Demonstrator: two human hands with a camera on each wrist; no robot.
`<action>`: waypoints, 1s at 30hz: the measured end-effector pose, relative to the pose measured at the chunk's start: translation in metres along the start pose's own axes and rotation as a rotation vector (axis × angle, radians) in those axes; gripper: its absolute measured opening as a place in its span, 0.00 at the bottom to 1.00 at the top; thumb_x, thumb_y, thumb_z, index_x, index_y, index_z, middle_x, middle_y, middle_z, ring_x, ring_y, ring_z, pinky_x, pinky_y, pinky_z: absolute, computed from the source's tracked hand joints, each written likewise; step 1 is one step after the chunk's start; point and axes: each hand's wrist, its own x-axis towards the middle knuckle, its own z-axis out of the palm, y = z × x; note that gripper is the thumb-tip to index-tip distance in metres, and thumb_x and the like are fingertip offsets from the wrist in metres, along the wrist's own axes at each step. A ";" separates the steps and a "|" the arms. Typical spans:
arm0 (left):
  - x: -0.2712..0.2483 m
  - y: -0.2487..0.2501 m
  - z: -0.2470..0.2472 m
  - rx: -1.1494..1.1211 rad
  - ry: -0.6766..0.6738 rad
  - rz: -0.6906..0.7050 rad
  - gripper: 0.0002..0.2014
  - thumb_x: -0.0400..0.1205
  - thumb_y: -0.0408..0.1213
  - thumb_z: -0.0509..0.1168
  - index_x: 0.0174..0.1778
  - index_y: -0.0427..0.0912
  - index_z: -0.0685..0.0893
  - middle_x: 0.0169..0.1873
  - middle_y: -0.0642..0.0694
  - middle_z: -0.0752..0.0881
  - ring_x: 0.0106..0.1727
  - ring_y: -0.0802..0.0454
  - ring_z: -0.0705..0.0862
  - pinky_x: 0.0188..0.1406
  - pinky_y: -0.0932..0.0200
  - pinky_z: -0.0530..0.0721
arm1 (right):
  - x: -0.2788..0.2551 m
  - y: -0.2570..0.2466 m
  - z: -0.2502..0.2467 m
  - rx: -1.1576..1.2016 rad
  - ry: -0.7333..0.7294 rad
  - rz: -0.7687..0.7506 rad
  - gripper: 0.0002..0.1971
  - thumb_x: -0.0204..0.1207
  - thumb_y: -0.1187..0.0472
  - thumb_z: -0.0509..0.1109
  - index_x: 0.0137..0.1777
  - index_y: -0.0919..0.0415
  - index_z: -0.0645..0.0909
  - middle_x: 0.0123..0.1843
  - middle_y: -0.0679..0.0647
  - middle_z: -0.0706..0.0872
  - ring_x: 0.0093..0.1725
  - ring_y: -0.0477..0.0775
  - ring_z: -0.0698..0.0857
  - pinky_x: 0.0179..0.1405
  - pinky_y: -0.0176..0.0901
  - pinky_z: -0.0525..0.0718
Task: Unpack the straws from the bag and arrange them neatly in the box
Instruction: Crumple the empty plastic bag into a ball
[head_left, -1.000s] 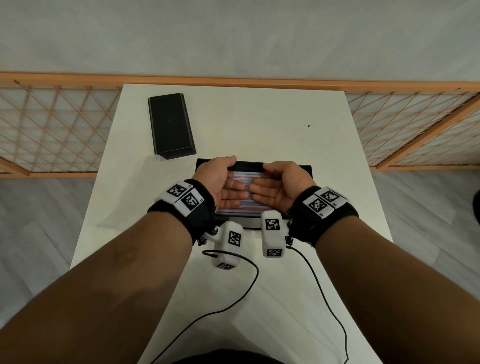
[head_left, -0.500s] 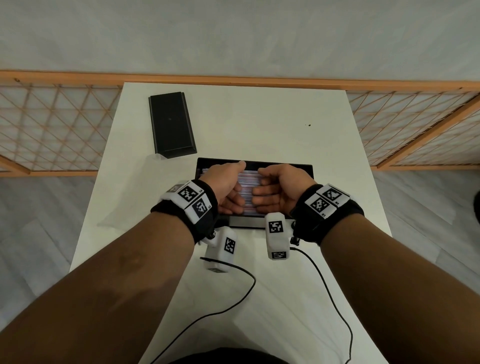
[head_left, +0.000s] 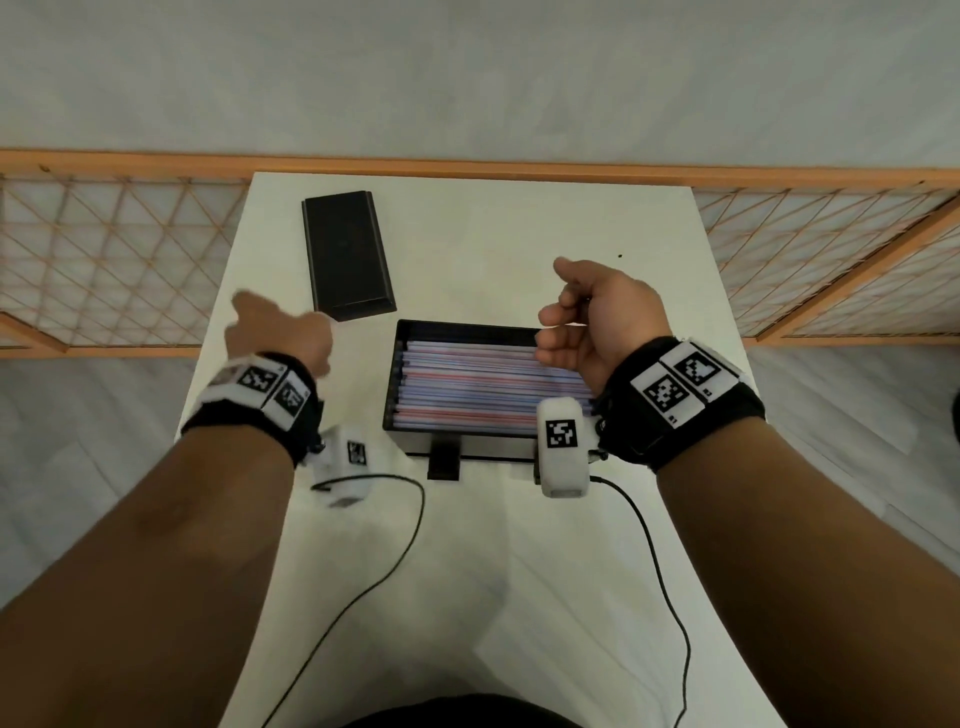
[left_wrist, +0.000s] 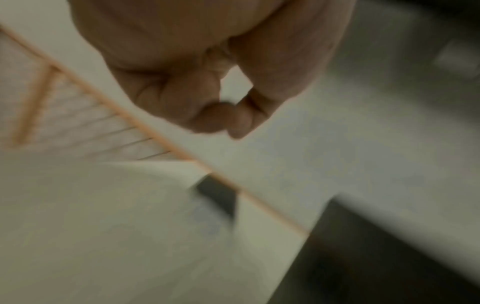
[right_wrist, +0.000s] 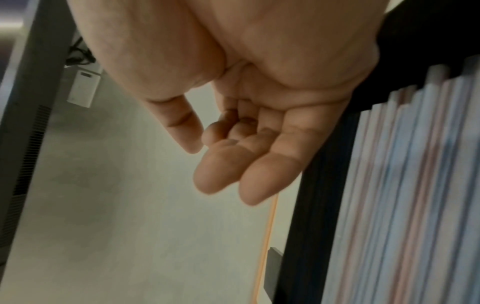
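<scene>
The black box (head_left: 390, 384) stands open on the white table, filled with a flat layer of pale blue and pink straws (head_left: 467, 384) lying side by side. My right hand (head_left: 556, 299) hovers above the box's right end with its fingers loosely curled and holds nothing. The right wrist view shows that hand (right_wrist: 207, 160) empty beside the straws (right_wrist: 415, 185). My left hand (head_left: 275, 332), blurred, is left of the box near the lid's front corner. In the left wrist view, the left hand (left_wrist: 228, 115) has curled fingers meeting the thumb, with nothing seen in them. I cannot make out the bag.
The box's black lid (head_left: 348, 254) lies at the back left of the table. A black latch (head_left: 444, 460) hangs from the box's front. Two thin cables (head_left: 400, 540) run over the near table. An orange lattice fence (head_left: 104, 260) stands behind both table sides.
Both hands lifted off the straws. The left hand swung out to the left of the box; the right rose above the box's right end. The whole layer of straws now shows.
</scene>
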 end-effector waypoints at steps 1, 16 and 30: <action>0.003 -0.023 0.005 0.026 -0.080 -0.062 0.35 0.75 0.41 0.64 0.81 0.46 0.65 0.69 0.36 0.80 0.38 0.38 0.91 0.44 0.38 0.94 | -0.001 -0.002 0.001 0.010 0.001 -0.005 0.16 0.79 0.55 0.70 0.32 0.60 0.75 0.27 0.57 0.83 0.21 0.58 0.80 0.29 0.49 0.85; -0.014 -0.039 0.003 0.116 -0.153 0.095 0.18 0.91 0.35 0.55 0.71 0.33 0.83 0.70 0.32 0.84 0.71 0.35 0.83 0.69 0.49 0.79 | -0.021 0.015 0.010 -0.159 -0.053 -0.065 0.07 0.77 0.64 0.74 0.42 0.64 0.78 0.32 0.60 0.84 0.23 0.59 0.80 0.31 0.52 0.86; -0.113 0.074 -0.011 -0.036 -0.607 0.641 0.24 0.86 0.35 0.50 0.62 0.17 0.80 0.55 0.24 0.84 0.57 0.31 0.82 0.58 0.51 0.82 | -0.042 -0.002 0.032 -0.855 -0.227 -0.874 0.12 0.71 0.63 0.77 0.42 0.44 0.79 0.36 0.43 0.84 0.38 0.47 0.83 0.38 0.43 0.79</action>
